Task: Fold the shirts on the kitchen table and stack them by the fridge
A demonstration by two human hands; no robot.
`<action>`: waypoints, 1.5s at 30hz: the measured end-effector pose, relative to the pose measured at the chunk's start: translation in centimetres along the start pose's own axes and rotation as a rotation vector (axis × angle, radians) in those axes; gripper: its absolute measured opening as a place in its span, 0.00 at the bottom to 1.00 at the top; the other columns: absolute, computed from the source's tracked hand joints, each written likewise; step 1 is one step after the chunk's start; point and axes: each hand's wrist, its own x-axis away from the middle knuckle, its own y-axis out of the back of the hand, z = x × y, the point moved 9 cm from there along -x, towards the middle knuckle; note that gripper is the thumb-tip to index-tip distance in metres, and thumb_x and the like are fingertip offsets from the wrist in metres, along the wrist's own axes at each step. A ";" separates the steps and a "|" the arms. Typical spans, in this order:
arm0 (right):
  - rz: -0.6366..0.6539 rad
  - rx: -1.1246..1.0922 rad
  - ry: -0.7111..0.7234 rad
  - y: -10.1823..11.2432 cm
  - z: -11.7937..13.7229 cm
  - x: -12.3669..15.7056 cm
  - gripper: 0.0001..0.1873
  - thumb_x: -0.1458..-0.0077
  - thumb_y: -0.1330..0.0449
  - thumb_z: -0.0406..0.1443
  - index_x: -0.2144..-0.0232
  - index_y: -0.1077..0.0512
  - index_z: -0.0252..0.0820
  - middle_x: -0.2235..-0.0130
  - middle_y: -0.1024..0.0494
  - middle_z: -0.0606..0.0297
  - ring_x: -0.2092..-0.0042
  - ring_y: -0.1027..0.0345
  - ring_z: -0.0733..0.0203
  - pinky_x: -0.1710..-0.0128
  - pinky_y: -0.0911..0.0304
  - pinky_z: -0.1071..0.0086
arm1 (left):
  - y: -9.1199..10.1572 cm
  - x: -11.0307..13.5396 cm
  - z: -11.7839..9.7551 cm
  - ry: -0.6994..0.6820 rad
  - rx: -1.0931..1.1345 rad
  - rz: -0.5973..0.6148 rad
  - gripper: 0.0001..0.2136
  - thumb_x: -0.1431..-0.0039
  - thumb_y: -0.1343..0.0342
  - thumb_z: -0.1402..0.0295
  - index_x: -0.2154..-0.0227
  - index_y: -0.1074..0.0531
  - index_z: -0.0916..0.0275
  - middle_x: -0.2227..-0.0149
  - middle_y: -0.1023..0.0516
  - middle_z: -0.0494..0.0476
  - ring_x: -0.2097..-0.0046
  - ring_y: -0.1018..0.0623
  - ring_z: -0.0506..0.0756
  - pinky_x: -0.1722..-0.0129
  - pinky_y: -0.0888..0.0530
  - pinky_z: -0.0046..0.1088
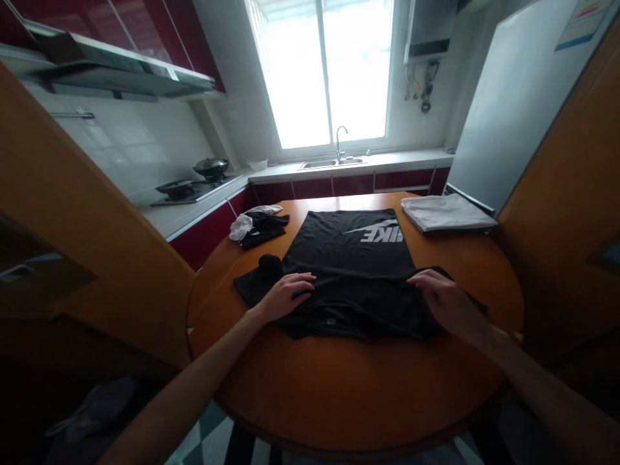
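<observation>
Black fabric takes the middle of the scene: one black T-shirt [349, 265] lies spread flat on the round wooden tabletop [339, 387], with its collar end toward the person and one white print [375, 231] at the far end, upside down from this view.

Two hands are on the shirt. The left hand [285, 294] lies palm down on the near left part of the shirt, beside the sleeve, with the fingers stretched out and holding nothing. The right hand [440, 297] rests on the near right part, its fingers curved down onto the cloth. I cannot tell if it pinches the fabric or only presses it.

Three other cloth things are on the tabletop. One small black bundle [270, 263] sits just beside the left sleeve. One loose heap of black and white clothes [259, 226] lies at the far left edge, apart from the shirt. One folded white cloth [445, 213] lies at the far right edge.

Behind the tabletop, two dark pans [210, 168] stand on one stove [194, 190] at the left. One sink [332, 163] with one tap [340, 139] is under one bright window [329, 71].
</observation>
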 end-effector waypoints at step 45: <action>0.193 0.318 -0.231 -9.9 -10.5 -20.9 0.32 0.32 0.55 0.46 0.34 0.41 0.32 0.29 0.48 0.44 0.28 0.57 0.45 0.33 0.55 0.49 | 0.2 -16.0 22.9 0.549 -0.244 -0.015 0.29 0.33 0.53 0.52 0.35 0.37 0.66 0.30 0.43 0.70 0.30 0.43 0.66 0.33 0.44 0.45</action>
